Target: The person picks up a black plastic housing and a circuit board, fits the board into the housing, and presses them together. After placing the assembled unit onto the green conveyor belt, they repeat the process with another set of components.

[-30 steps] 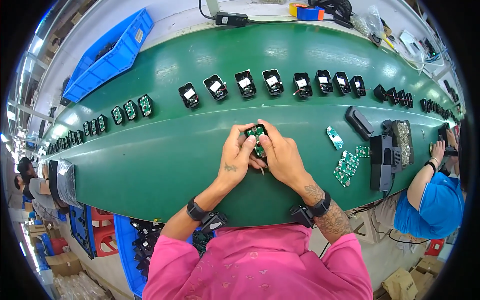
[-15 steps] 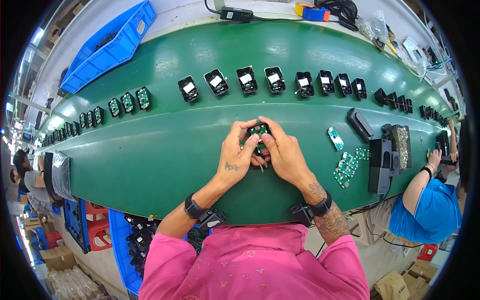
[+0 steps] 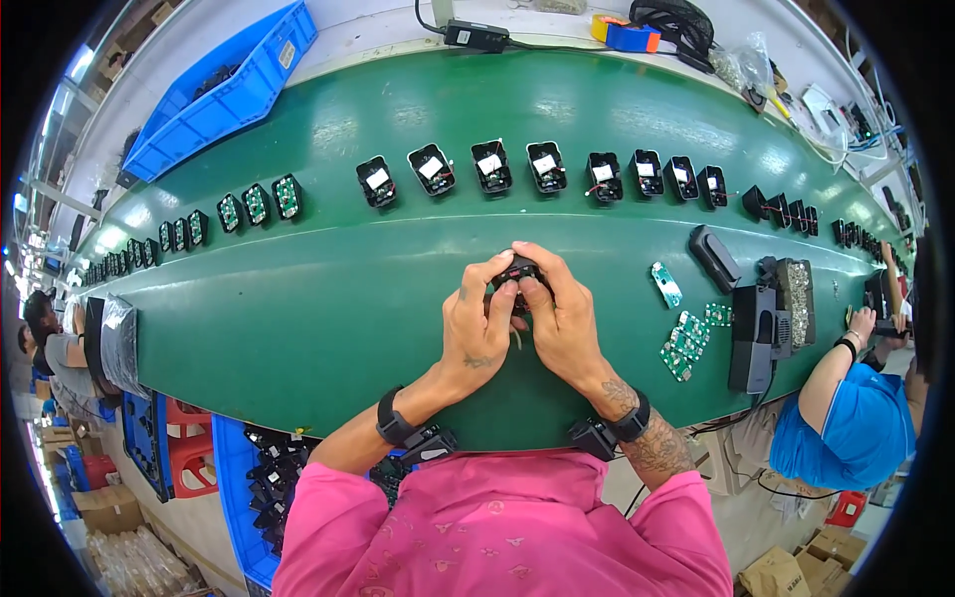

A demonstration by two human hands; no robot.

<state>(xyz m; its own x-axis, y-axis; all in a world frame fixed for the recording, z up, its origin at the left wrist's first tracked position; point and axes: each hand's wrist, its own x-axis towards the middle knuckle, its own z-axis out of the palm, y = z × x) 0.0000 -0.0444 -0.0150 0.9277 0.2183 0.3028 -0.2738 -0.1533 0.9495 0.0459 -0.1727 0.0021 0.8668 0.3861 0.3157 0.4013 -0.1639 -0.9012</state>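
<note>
Close in front of me, over the green table, both hands grip a small black plastic housing (image 3: pixel 515 270) between them. My left hand (image 3: pixel 476 320) wraps its left side, while my right hand (image 3: pixel 563 316) wraps the right. Both thumbs press together on the near face, and the forefingers curl over its far edge. A touch of red shows inside the housing; the thumbs and fingers hide most of the rest. Beyond the hands stands a row of open black housings (image 3: pixel 491 166) with white labels and thin wires. Further left are housings with green circuit boards (image 3: pixel 287 197) on top.
Loose green circuit boards (image 3: pixel 686 344), a black elongated case (image 3: pixel 714 259) and a dark grey device (image 3: pixel 754 338) lie to the right. A blue bin (image 3: pixel 224 95) stands far left; another blue bin (image 3: pixel 231 478) holds black parts below the table edge. A co-worker in blue (image 3: pixel 846 428) sits at right.
The housing has tilted, so its green board face no longer shows between my thumbs. My thumbs have drawn closer together. The surrounding rows look the same.
</note>
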